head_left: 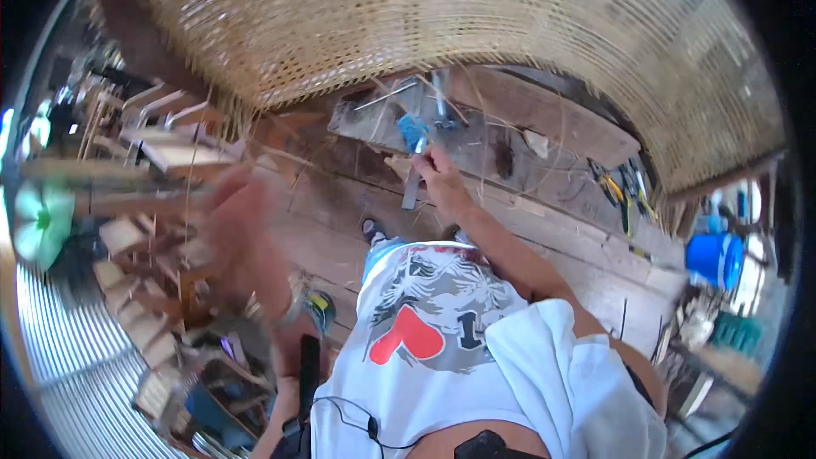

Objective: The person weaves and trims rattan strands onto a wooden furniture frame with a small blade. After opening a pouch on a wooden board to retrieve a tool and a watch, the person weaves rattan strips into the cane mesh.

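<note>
My right hand (439, 177) is closed, thumb and fingers pinched, around the metal part of a flat-bladed tool that looks like a chisel (410, 192). Its blade points toward me, and a blue part (413, 131) shows just beyond my fingers. A hammer-like metal tool (441, 104) lies on the bench just past it. My left hand (242, 225) is raised at the left and smeared by motion, so its fingers cannot be made out. Above both hands curves a large sheet of woven cane (357, 17), with loose strand ends along its lower edge.
A wooden bench (586, 225) runs beneath the cane, with loose strands on it. Pliers (627, 195) and other hand tools lie at its right. Farther right stands a blue bucket (716, 260). Wooden chair frames (140, 242) crowd the left, beside a green fan (42, 221).
</note>
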Demonstrator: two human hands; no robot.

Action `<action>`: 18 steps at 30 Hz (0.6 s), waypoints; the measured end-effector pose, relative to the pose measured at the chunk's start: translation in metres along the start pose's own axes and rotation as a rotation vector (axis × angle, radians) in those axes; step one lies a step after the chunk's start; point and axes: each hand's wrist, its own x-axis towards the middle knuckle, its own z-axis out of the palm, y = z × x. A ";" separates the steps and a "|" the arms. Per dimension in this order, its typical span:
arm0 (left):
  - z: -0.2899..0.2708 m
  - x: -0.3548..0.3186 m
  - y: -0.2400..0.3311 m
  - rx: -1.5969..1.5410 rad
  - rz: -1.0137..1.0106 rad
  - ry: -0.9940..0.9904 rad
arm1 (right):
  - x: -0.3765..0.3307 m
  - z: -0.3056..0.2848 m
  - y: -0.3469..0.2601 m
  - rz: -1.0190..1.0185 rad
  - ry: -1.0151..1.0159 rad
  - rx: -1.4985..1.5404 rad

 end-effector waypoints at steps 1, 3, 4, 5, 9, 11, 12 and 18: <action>-0.026 0.006 0.029 -0.046 0.131 -0.013 | 0.001 -0.004 0.001 0.067 0.005 0.046; -0.071 0.018 0.088 -0.154 0.397 -0.130 | -0.006 -0.011 0.007 0.227 0.020 0.194; -0.088 0.023 0.114 -0.230 0.511 -0.225 | -0.009 -0.016 0.011 0.262 0.073 0.181; -0.102 0.028 0.137 -0.309 0.592 -0.327 | -0.011 -0.022 0.016 0.301 0.107 0.186; -0.136 0.038 0.181 -0.582 0.675 -0.612 | -0.032 -0.037 0.041 0.315 0.280 0.222; -0.147 0.044 0.187 -0.690 0.646 -0.700 | -0.040 -0.040 0.053 0.331 0.318 0.224; -0.150 0.046 0.185 -0.730 0.625 -0.733 | -0.044 -0.041 0.058 0.352 0.341 0.235; -0.147 0.066 0.173 -0.767 0.569 -0.738 | -0.054 -0.028 0.080 0.323 0.345 0.117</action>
